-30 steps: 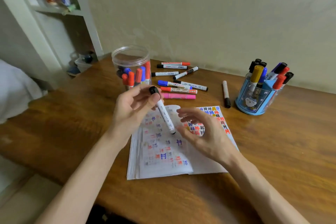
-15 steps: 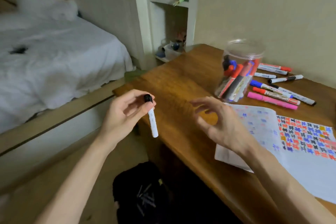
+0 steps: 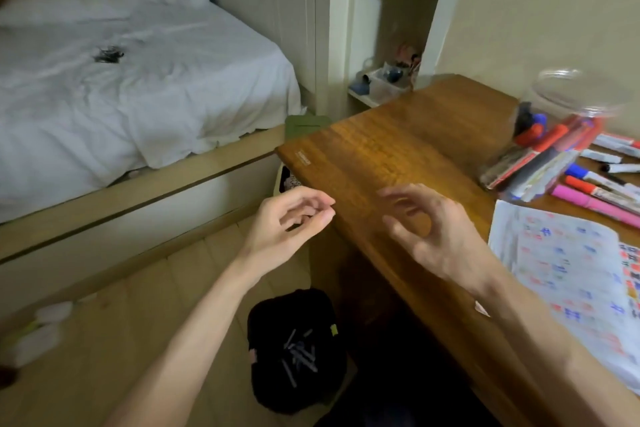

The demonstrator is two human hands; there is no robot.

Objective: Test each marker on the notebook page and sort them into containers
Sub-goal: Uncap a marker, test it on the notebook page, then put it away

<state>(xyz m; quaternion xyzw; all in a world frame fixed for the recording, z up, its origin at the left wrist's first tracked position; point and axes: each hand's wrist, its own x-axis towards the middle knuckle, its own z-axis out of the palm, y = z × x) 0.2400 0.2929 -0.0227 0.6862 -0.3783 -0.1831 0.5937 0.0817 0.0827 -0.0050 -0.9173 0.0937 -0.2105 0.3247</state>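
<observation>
Left hand point(image 3: 287, 222): fingers loosely curled, nothing held. Right hand point(image 3: 433, 236): fingers relaxed and spread, nothing held. The left is positioned off the worktop point(image 3: 398, 149) edge, over the floor, above a black bin point(image 3: 263, 392) in which grey marker-like sticks are seen. Step is judged as between markers: a reject drop reads as done. Next, a fresh marker must be fetched, uncapped and tried on the notebook point(image 3: 561, 274), just right of the right hand. Loose markers point(image 3: 602, 184) are laid further right, beside the clear jar point(image 3: 571, 104). A reach back across is needed.
</observation>
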